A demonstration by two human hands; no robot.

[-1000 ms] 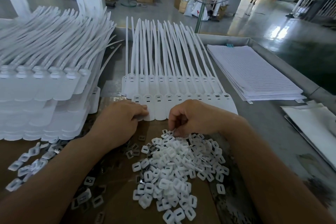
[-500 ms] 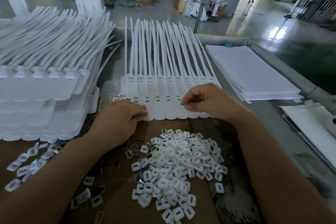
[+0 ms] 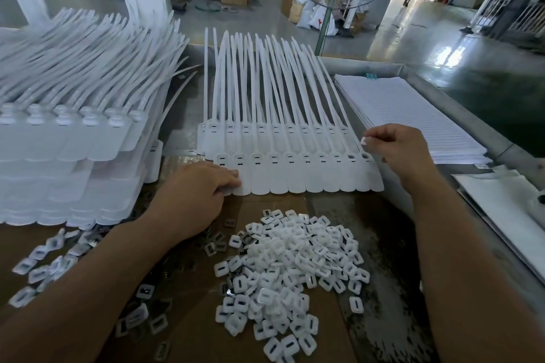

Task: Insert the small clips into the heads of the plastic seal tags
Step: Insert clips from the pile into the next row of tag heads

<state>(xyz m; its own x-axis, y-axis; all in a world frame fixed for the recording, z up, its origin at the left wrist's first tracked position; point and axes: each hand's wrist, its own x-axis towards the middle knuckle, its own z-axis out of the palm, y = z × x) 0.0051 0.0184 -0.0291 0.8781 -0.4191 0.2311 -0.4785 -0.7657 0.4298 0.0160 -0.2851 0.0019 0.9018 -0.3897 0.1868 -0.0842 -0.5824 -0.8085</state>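
Thumb and forefinger of the right hand (image 3: 404, 153) are pinched around a small white clip (image 3: 364, 140), held just beside the rightmost head in the row of plastic seal tags (image 3: 295, 183). The left hand (image 3: 191, 197) is pressed, fingers extended, on the flat tab at the row's left end. The tags are laid side by side on the surface (image 3: 392, 230), straps fanned away. A heap of loose clips (image 3: 295, 259) is piled between the forearms.

White seal tags (image 3: 295, 178) lie flat side by side, straps fanning away. Small square white clips (image 3: 290, 262) sit heaped just nearer; the right hand (image 3: 404, 153) pinches 1 clip (image 3: 364, 140) above the rightmost head.
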